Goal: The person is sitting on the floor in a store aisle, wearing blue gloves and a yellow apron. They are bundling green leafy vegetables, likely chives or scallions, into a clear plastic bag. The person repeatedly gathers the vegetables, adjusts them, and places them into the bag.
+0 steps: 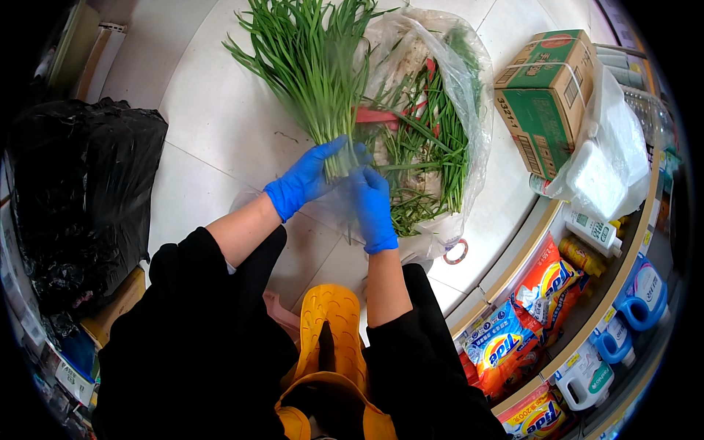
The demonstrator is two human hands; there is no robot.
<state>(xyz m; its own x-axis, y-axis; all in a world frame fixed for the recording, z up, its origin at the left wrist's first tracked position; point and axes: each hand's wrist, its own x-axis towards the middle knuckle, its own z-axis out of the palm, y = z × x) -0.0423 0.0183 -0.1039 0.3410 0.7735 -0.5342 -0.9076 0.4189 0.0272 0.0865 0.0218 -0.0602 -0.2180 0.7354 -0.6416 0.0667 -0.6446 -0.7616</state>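
Note:
My left hand [308, 175], in a blue glove, is closed round the lower stems of a big bunch of green garlic chives [313, 77], whose leaves fan out away from me. My right hand [374, 206], gloved in blue too and blurred, is beside the stem ends with its fingers bent; whether it grips anything cannot be made out. To the right of the bunch lies an opened clear plastic bag [478, 110] with more chives [454, 159], loose bits of leaf and red tape [377, 115] in and on it.
Black plastic wraps a large bulky thing [88, 181] on the left. At the right stand a green and brown carton [542, 104], a white plastic bag [605, 170] and a shelf [503, 280] with detergent packs [500, 346]. A tape roll [456, 252] lies on the floor.

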